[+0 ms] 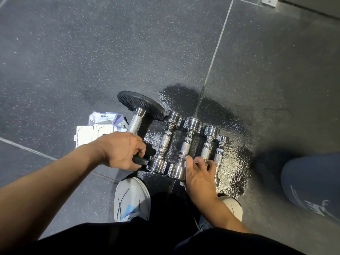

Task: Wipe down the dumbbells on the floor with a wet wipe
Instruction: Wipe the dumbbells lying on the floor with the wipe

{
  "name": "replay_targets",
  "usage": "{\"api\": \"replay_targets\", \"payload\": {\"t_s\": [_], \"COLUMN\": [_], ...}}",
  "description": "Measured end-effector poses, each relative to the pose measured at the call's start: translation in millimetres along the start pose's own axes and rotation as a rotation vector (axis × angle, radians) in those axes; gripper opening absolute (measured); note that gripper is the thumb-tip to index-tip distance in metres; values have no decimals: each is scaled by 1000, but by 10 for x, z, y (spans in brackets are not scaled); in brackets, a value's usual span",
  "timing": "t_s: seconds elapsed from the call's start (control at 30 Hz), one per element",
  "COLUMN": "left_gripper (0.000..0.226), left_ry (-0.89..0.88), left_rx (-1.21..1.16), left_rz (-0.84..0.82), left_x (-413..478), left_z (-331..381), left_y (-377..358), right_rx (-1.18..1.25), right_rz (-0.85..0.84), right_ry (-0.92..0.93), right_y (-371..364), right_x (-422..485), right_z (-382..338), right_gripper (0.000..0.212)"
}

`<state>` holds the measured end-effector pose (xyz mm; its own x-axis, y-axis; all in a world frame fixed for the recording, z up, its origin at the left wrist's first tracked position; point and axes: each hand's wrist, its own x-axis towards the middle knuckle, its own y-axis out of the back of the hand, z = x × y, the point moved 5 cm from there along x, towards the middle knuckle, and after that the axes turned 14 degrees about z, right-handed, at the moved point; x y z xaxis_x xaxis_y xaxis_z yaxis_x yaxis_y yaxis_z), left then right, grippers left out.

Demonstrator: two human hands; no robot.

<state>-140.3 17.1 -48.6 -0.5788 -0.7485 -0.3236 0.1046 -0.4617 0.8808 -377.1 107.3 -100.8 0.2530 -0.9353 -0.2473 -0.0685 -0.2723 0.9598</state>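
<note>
Several chrome dumbbells (185, 148) lie side by side on the dark rubber floor (73, 52), handles pointing away from me. At the left of the row a larger dumbbell with black plates (137, 117) is tilted up; my left hand (119, 150) grips its near end. My right hand (199, 173) presses a white wet wipe (186, 163) against the near end of one chrome dumbbell (207, 151), with most of the wipe hidden under the fingers. A wet wipe pack (102, 126) with its white lid flipped up lies just left of the black dumbbell.
A wet, shiny patch of floor (237, 162) surrounds the dumbbells. My two light shoes (131, 197) stand right behind the row. A dark blue clothed knee (312, 183) is at the right edge. Pale seam lines (215, 52) cross the floor tiles.
</note>
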Motion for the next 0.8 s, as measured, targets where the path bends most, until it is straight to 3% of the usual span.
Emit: {"api": "replay_targets", "payload": {"t_s": [0.2,0.33,0.43,0.57,0.67,0.8], "left_gripper": [26,25,25,23,22,22], "left_ry": [18,19,19,24,27,36], "left_rx": [0,-13,-35,-37,-38,-47], "left_rz": [2,0,-13,-17,-16,-23], "left_x": [-9,-7,-5,-7,-14,-22], "left_z": [18,27,30,40,45,36], "left_y": [33,40,40,53,52,55], "right_rx": [80,308,405,263,204,60], "right_rz": [70,239,311,286,161,125], "right_ry": [-22,-24,-4,56,104,137], "right_y": [-5,212,352,376,294,191], "right_x": [-66,-201,-225,-34,114,215], "right_z": [23,15,-97,-253,-330,-459], "right_gripper": [84,68,72,78,71,60]}}
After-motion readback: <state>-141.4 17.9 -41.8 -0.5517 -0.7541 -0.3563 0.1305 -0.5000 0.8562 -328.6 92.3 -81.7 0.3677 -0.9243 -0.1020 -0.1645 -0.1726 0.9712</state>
